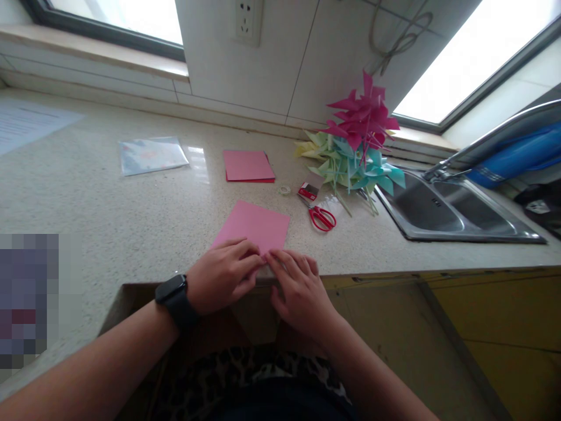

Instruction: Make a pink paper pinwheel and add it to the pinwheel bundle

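Observation:
A pink sheet of paper (259, 227) lies on the counter close to its front edge, turned at a slant. My left hand (228, 269), with a dark watch (173, 287) on its wrist, has its fingers bent and pressed together on the sheet's near part. From the other side my right hand (300, 286) bears down on the near corner with its fingertips, thumb lower at the counter's edge. The fingertips of both hands nearly meet there, and they hide that corner. Beyond the sheet is a small stack of pink and red paper squares (248, 165).
Red-handled scissors (322, 218), a small red and black box (308, 190) and a pale ring-like coil (284, 190) lie right of the stack. Paper pinwheels (366, 126) lean by the wall near a steel sink (418, 204). A clear packet (153, 155) lies left.

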`<state>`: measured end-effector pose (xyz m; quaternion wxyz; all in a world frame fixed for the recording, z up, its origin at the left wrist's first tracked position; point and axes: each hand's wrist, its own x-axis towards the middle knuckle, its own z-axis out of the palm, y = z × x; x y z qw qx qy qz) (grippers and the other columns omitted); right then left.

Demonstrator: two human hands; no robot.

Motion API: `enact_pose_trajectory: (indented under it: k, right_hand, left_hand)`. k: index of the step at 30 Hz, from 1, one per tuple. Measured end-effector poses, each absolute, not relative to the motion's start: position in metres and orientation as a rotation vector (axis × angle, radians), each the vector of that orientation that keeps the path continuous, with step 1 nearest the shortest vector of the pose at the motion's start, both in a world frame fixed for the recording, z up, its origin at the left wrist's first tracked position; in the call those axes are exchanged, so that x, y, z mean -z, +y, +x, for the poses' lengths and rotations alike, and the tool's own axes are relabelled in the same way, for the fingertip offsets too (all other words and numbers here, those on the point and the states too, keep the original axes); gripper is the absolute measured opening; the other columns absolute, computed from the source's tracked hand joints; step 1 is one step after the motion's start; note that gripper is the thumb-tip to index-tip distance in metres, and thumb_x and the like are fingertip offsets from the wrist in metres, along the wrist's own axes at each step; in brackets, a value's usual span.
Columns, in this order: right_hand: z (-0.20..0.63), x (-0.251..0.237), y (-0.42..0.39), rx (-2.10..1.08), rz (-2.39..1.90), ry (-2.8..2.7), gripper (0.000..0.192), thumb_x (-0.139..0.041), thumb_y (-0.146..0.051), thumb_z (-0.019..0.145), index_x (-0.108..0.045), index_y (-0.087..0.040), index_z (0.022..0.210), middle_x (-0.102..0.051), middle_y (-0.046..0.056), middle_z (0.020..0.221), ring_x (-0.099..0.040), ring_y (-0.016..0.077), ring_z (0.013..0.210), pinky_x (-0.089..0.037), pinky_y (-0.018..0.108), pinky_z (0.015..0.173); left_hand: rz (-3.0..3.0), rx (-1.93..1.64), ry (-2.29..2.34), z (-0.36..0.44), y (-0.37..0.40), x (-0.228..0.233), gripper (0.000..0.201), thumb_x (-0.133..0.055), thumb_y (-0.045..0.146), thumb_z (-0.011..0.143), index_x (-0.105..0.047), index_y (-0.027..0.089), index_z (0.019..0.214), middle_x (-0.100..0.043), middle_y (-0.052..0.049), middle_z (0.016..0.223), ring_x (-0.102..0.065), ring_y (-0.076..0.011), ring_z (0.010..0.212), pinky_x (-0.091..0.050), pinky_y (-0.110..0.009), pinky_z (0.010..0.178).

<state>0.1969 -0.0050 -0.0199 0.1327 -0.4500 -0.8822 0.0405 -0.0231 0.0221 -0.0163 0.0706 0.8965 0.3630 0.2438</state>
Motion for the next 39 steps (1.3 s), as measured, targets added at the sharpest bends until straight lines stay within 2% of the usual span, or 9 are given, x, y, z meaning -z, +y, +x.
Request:
enact_pose_trajectory:
  k: [9, 29, 39]
  right_hand:
    - [0.204, 0.026, -0.024, -0.061, -1.289, -2.471, 0.041, -0.051, -0.023, 0.096, -0.056, -0.016, 0.136, -0.061, 0.007, 0.135, -0.047, 0.0256, 0.123, -0.031, 0.044, 0.107]
    - [0.197, 0.024, -0.031, -0.02, -1.377, -2.464, 0.052, -0.051, -0.022, 0.093, -0.048, -0.013, 0.144, -0.059, 0.011, 0.134, -0.047, 0.0275, 0.119, -0.032, 0.047, 0.102]
    - [0.201, 0.025, -0.033, -0.017, -1.359, -2.431, 0.045, -0.053, -0.022, 0.094, -0.053, -0.016, 0.139, -0.062, 0.007, 0.133, -0.049, 0.0256, 0.117, -0.033, 0.045, 0.102]
  left_hand:
    - [2.658, -0.722, 1.12, -0.021, 0.022, 0.014, 0.024, -0.055, 0.017, 0.092, -0.061, 0.016, 0.115, -0.066, -0.011, 0.114, -0.064, -0.0249, 0.104, -0.054, -0.042, 0.093]
    - [2.677, -0.738, 1.145, -0.021, 0.02, 0.018, 0.027, -0.056, 0.016, 0.091, -0.058, 0.016, 0.117, -0.067, -0.012, 0.116, -0.065, -0.0257, 0.105, -0.054, -0.042, 0.093]
    - [2.679, -0.748, 1.135, -0.021, 0.021, 0.017, 0.028, -0.056, 0.015, 0.09, -0.059, 0.017, 0.118, -0.067, -0.011, 0.116, -0.065, -0.0254, 0.106, -0.055, -0.042, 0.094]
